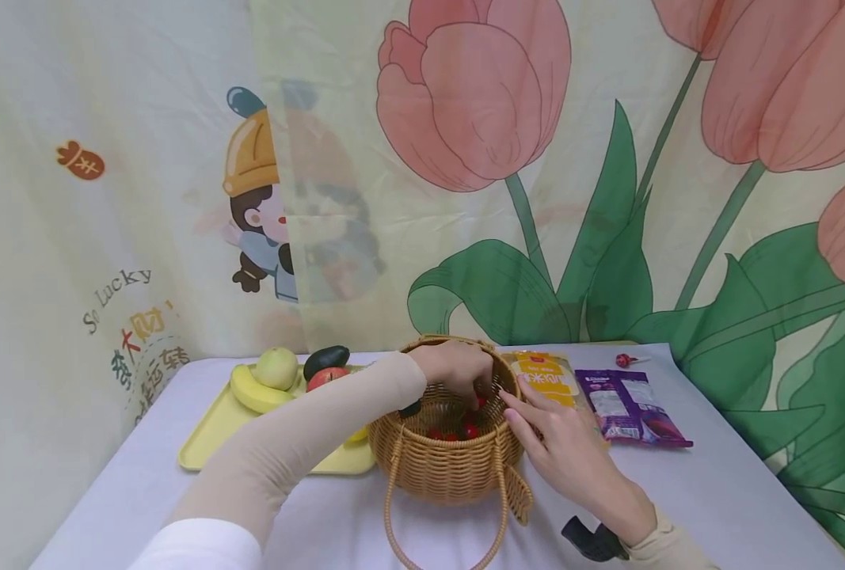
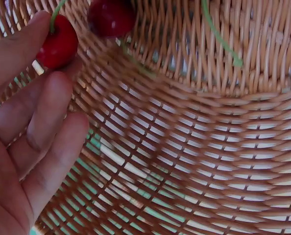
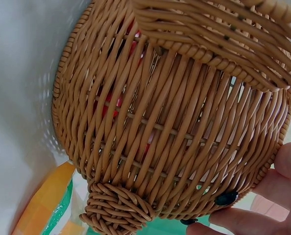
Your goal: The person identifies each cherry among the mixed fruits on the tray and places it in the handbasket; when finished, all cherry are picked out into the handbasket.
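A round wicker basket [image 1: 443, 467] stands upright on the table with its handle hanging down in front. My left hand [image 1: 458, 368] reaches inside it. In the left wrist view, thumb and fingers pinch a red cherry [image 2: 60, 44] with a green stem. A darker cherry [image 2: 111, 18] lies close by against the weave. More cherries [image 1: 471, 431] lie in the basket's bottom. My right hand [image 1: 568, 447] touches the basket's right rim with fairly straight fingers, seen at the wicker's edge in the right wrist view.
Left of the basket is a yellow tray [image 1: 204, 443] with a banana [image 1: 254, 392], a pale round fruit [image 1: 276, 369], an avocado [image 1: 326, 361] and a red fruit [image 1: 325, 378]. To the right lie a yellow packet [image 1: 546, 376], a purple packet [image 1: 632, 408] and a wrapped lollipop [image 1: 625, 360].
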The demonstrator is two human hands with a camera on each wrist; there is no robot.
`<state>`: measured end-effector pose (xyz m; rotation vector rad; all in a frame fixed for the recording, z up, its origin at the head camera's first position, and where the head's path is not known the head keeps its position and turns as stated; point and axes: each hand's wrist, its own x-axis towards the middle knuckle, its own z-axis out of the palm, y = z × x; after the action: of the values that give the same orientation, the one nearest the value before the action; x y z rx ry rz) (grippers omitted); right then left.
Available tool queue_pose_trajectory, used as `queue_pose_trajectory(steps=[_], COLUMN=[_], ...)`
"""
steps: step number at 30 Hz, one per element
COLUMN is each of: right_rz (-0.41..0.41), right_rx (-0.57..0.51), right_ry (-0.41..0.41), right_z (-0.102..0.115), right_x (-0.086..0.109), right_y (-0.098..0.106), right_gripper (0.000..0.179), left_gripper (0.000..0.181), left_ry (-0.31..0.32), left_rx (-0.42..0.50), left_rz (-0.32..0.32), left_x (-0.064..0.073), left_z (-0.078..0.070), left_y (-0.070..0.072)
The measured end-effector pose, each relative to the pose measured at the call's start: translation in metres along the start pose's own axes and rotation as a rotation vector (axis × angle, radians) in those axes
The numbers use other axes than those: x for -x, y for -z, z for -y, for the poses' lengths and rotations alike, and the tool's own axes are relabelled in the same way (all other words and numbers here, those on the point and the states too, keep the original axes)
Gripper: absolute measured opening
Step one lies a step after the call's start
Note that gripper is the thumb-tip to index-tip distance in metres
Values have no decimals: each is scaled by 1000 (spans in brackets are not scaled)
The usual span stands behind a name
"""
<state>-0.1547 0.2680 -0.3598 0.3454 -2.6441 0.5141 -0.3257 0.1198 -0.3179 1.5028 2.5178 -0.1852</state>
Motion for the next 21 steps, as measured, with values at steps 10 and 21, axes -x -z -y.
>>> queue_pose_trajectory(steps=[10, 21], right_rz=[-5, -7], right_rx=[-7, 4], right_ry=[-3, 4], right_z=[1, 1], right_x=[0, 0], right_y=[0, 0], right_gripper=[38, 38], left_gripper=[22, 26], left_ry=[39, 40], left_rx=[-38, -59], left_rz=[4, -6], left_x=[0, -1], left_z=[-2, -3], left_y=[-2, -3])
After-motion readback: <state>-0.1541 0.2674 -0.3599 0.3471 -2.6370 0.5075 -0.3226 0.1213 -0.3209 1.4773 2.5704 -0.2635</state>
